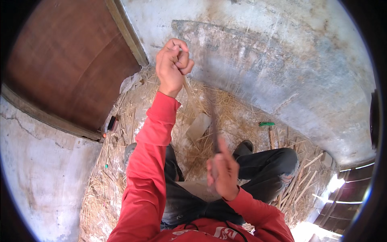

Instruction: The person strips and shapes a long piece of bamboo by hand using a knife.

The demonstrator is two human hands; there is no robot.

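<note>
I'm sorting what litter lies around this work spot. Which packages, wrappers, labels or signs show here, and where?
Crumpled clear plastic wrapper: on the straw at the foot of the brown door, pale and see-through.
Flat pale card piece: on the straw past the knees, roughly rectangular, beige.
No signs or screens show.

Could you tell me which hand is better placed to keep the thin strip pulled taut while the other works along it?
The left hand: raised high, fist closed on the strip's upper end. The right hand sits low by the knees, seemingly gripping a blurred blade.
</note>
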